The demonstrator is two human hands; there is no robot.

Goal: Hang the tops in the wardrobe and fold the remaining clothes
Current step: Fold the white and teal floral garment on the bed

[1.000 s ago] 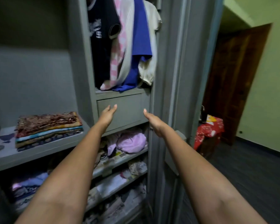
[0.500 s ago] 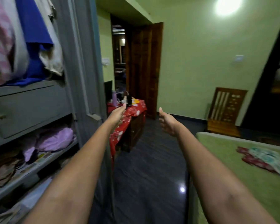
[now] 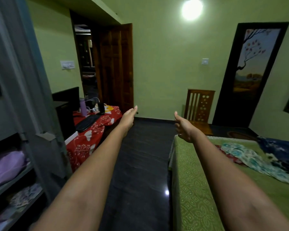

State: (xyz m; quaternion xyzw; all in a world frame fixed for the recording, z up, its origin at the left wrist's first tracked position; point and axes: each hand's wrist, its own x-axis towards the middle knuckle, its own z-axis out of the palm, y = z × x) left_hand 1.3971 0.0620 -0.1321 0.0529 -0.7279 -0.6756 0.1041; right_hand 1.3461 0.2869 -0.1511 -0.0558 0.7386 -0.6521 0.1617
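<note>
1. Head view, nearest first: two bare forearms stretch out over the dark floor (image 3: 140, 164), with the wardrobe (image 3: 23, 97) on the left and the bed (image 3: 198, 189) on the right.
2. On the wardrobe's lower shelves lie a lilac bundle (image 3: 5, 165) and some patterned cloth beneath it, too blurred to tell apart.
3. The bed's green patterned cover carries the remaining clothes: a teal-and-white floral garment (image 3: 250, 157) lying loose over something red, with a dark blue printed piece (image 3: 280, 150) just beside it at the far right.
4. The left hand (image 3: 129, 116) is held flat with fingers straight and together, holding nothing.
5. The right hand (image 3: 183, 126) has its thumb up and fingers loosely relaxed, also holding nothing, hovering above the bed's near corner.
6. Further back on the left, a worktop (image 3: 83, 144) draped in red floral cloth bears a keyboard (image 3: 87, 123) and a purple bottle (image 3: 83, 108).
7. Against the far green wall stand a wooden chair (image 3: 199, 105) and an open wooden door (image 3: 117, 67).
</note>
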